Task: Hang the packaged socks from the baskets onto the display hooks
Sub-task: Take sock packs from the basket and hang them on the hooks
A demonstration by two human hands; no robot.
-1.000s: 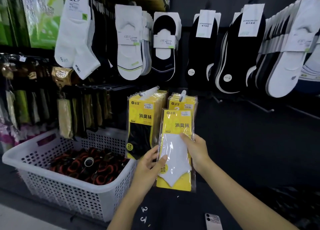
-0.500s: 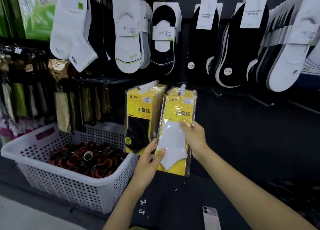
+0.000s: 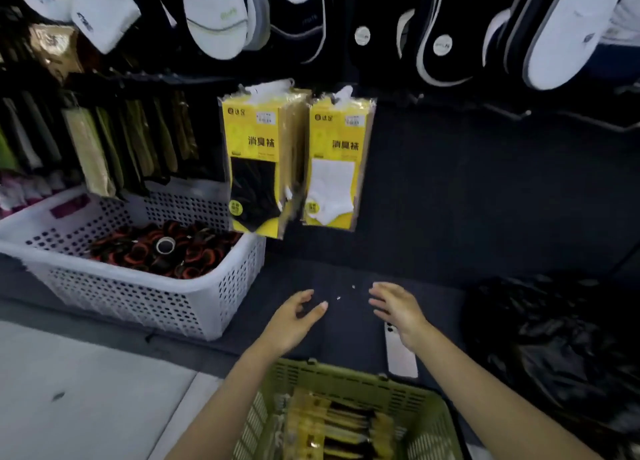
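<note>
Two stacks of yellow sock packs hang on display hooks on the dark wall. The left stack shows a black-sock pack (image 3: 258,161) in front, the right one a white-sock pack (image 3: 337,161). Well below them my left hand (image 3: 292,317) and my right hand (image 3: 398,307) hover over the dark shelf, both with fingers apart and holding nothing. Under my forearms at the bottom edge stands a green basket (image 3: 349,380) with several more yellow sock packs (image 3: 325,425) lying in it.
A white perforated basket (image 3: 131,297) of black and orange rolls sits at the left. A white phone (image 3: 400,355) lies on the shelf by my right wrist. A black plastic bag (image 3: 561,342) fills the right. More socks hang above, narrow packs at the left.
Both hands have let go of the white-sock pack, which now hangs on the right hook. They have dropped towards the shelf, and the view has tilted down, revealing the green basket.
</note>
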